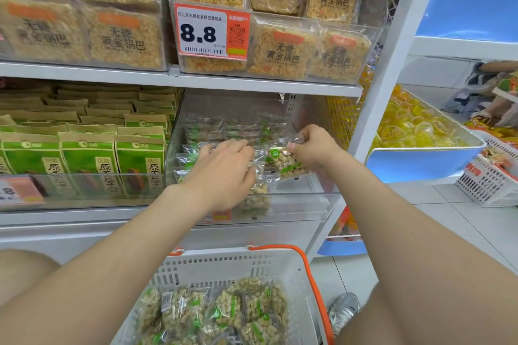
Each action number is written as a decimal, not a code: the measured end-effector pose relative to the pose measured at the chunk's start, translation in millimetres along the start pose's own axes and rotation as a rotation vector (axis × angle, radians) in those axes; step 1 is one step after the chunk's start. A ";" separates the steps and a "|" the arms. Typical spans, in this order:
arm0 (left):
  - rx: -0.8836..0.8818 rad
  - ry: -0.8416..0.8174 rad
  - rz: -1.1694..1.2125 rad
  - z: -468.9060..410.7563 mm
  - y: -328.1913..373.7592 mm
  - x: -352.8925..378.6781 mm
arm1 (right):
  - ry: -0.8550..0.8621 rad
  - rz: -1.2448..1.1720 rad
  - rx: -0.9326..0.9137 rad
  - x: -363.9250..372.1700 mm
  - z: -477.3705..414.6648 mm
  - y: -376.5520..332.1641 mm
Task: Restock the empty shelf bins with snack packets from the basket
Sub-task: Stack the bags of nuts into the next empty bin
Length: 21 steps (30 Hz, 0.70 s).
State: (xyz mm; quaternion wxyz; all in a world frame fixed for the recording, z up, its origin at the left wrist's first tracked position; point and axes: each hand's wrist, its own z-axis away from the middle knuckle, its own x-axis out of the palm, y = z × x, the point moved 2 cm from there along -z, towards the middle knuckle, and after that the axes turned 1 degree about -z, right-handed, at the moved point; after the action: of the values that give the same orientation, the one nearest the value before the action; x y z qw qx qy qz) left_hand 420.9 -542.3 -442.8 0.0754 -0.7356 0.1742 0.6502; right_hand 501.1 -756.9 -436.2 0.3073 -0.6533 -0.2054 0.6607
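1. Big white shelf dead ahead, and the clear bin sits on its lower level with stock at the back.
2. Down below, the basket holds loose packets.
3. Now the left hand: palm down in the bin, fingers curled round a low packet.
4. And the right hand pinches a nut packet by its top edge, over the bin's right side.

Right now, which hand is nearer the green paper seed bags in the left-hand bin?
Left. The left hand is over the clear plastic bin just right of the green paper seed bags; the right hand is farther right, pinching a clear nut packet.
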 end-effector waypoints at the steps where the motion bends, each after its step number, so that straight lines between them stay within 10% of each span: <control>1: 0.004 -0.012 -0.001 -0.4 -0.1 0.6 | -0.010 -0.026 0.032 3.2 -3.6 0.4; 21: 0.011 -0.115 0.006 -2.3 -4.8 11.7 | -0.141 -0.347 0.278 36.9 -18.6 -9.2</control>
State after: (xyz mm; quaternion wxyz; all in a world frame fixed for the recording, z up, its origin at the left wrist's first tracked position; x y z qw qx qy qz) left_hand 425.8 -540.4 -454.5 0.0871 -0.6961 0.1754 0.6907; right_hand 522.3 -727.7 -458.3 0.4881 -0.5117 -0.2427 0.6641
